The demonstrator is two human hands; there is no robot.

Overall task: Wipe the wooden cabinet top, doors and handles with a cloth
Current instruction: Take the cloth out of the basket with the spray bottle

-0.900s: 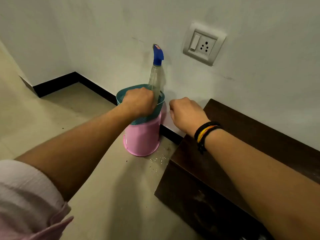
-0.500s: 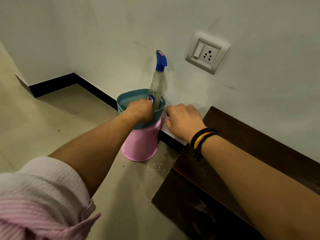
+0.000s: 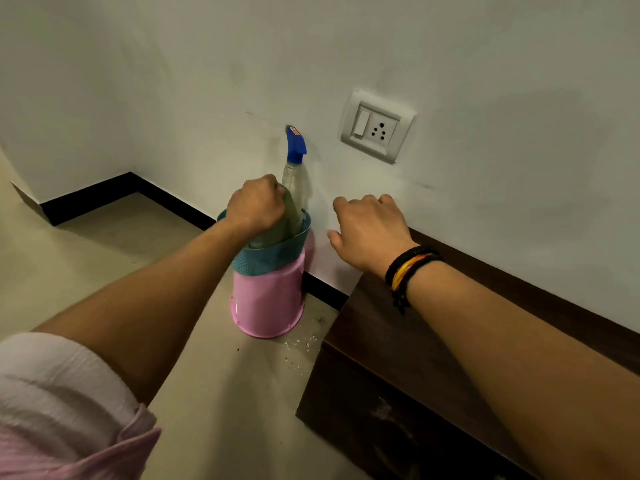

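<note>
A person's left hand [image 3: 254,206], at about 11 o'clock from centre, is closing in a fist around something greenish, possibly the cloth [image 3: 277,223], and is drawing it from the teal mesh basket [image 3: 270,258] resting on an upturned pink plastic bucket [image 3: 268,299], beside a clear spray bottle with a blue trigger [image 3: 294,157]. At 1 o'clock the right hand [image 3: 369,230] is hovering against the white wall [image 3: 485,81], fingers loosely curled and holding nothing. The dark wooden cabinet top [image 3: 398,368] is lying at 5 o'clock, apparently dusty and unwiped. Lifting straight upward, clear of the bottle, should be keeping it from tipping; the free hand could be steadying the basket.
</note>
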